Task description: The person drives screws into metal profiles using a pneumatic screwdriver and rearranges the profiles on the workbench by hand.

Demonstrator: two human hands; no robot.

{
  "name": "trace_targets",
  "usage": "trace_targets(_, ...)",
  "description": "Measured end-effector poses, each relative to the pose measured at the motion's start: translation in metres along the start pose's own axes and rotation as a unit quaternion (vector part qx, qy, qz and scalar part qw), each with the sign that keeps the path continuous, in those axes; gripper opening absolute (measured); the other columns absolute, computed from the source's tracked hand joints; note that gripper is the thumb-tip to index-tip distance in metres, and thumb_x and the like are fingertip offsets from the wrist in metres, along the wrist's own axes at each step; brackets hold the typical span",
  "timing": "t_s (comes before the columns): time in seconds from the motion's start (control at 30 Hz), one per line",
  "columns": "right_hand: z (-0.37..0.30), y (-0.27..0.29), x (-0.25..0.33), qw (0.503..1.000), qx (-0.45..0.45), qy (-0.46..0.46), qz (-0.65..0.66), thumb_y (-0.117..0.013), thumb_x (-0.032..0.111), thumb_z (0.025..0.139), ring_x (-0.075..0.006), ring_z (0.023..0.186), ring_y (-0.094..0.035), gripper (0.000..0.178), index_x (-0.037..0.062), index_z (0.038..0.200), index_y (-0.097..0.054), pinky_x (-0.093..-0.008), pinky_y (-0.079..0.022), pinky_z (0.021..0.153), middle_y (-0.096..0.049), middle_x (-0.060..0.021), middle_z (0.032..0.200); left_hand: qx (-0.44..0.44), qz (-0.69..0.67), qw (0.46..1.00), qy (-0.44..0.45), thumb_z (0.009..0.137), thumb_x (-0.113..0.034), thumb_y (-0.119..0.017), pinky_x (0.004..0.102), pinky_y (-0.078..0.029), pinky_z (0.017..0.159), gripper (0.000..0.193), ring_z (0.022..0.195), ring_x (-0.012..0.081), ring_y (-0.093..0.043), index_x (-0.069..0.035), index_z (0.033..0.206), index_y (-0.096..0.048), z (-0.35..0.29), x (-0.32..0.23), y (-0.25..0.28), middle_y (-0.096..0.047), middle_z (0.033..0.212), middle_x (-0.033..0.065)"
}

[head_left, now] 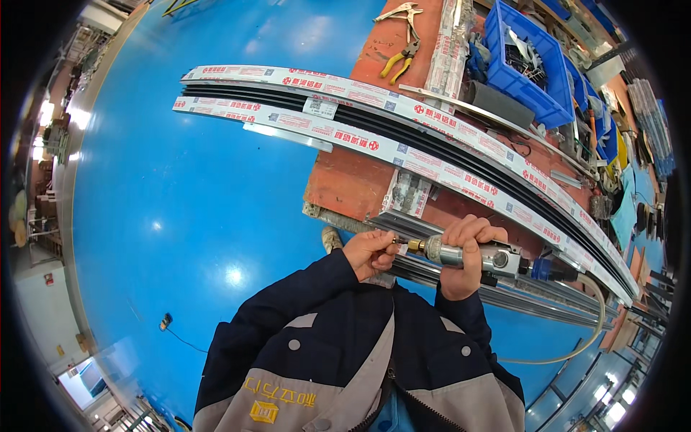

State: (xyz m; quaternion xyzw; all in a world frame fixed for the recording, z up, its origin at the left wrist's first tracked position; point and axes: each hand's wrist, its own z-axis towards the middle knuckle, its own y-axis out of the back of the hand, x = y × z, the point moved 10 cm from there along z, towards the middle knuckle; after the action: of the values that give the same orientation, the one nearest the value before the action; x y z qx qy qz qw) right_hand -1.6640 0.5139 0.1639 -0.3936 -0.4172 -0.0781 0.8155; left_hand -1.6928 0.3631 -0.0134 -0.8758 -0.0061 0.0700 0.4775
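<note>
My right hand (469,255) is wrapped round a silver air screwdriver (507,262), held level above the near edge of the bench, its brass-coloured nose pointing left. My left hand (370,255) is closed in a pinch at the tool's tip. Whatever sits between those fingertips is too small to make out. Beyond both hands lies a long aluminium profile (432,165) with black strips, wrapped in white film with red print. It rests across the red-brown bench (337,189) and overhangs it on the left.
Yellow-handled pliers (400,63) and locking pliers (400,11) lie on the far bench. A blue crate (502,68) of loose parts stands at the back right. An air hose (602,309) loops down at right. More metal profiles (515,301) lie beneath the tool.
</note>
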Motion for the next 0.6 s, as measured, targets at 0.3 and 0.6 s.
trace_targets(0.3,-0.004,-0.012,0.004,0.997,0.017,0.046,-0.059,-0.06,0.003,0.083,-0.0188,0.067,-0.05,0.025,0.0109,0.094,-0.038,-0.0322,-0.048,0.06,-0.053,-0.0086,0.075,0.033,-0.055,0.998,0.0,0.101,-0.027,-0.057,0.0211,-0.03,0.044,0.026,0.051,0.0085,-0.041,-0.005,0.086,-0.054,0.008,0.003,-0.01,-0.057,0.077,0.005)
trace_targets(0.6,-0.006,-0.013,-0.003,0.992,0.04,0.077,-0.096,-0.062,0.002,0.082,-0.02,0.068,-0.053,0.028,0.01,0.094,-0.038,-0.0334,-0.05,0.062,-0.055,-0.0096,0.076,-0.023,-0.154,0.987,0.027,0.1,-0.023,-0.057,0.022,-0.031,0.049,0.018,0.052,0.0082,-0.039,-0.006,0.095,-0.056,0.016,0.014,0.002,-0.056,0.078,0.0038)
